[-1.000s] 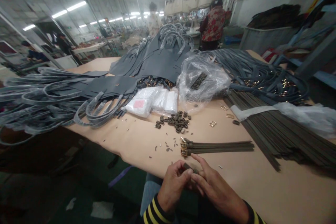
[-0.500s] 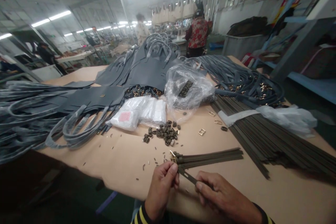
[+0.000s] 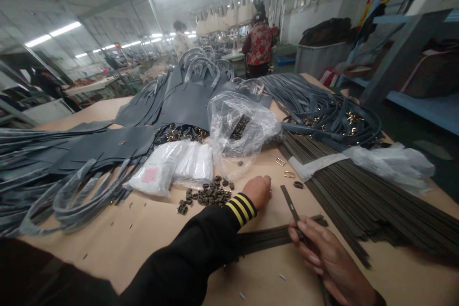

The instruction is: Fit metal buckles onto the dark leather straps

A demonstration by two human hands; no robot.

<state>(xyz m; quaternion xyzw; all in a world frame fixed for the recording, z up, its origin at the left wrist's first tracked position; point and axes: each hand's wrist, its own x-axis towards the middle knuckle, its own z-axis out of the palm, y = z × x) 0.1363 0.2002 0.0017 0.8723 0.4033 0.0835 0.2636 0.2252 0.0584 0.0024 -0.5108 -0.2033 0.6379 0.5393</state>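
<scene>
My right hand (image 3: 324,253) is closed around a dark olive strap (image 3: 289,203); its slotted end points up and away from me. Reaching forward across the table, my left hand (image 3: 257,192) has its fingers bent down at the tabletop, over the spot where a gold buckle lay. The fingertips are mostly hidden, so what they hold does not show clearly. Two gold buckles (image 3: 285,167) lie just beyond it, beside a dark strap loop (image 3: 298,184). Several finished-looking straps (image 3: 265,240) lie bundled under my left forearm. Left of the hand is a pile of dark loops (image 3: 211,193).
A long stack of olive straps (image 3: 358,196) covers the right side. Behind the loops are white plastic packets (image 3: 172,162) and a clear bag (image 3: 247,126). Grey-blue bag panels and handles (image 3: 82,153) spread left and back. A person in a floral vest (image 3: 261,44) stands farther off.
My left hand has left the strap and reached forward to the buckles, covering one. My right hand still holds the strap, now tilted up and shifted right. The view has turned slightly right.
</scene>
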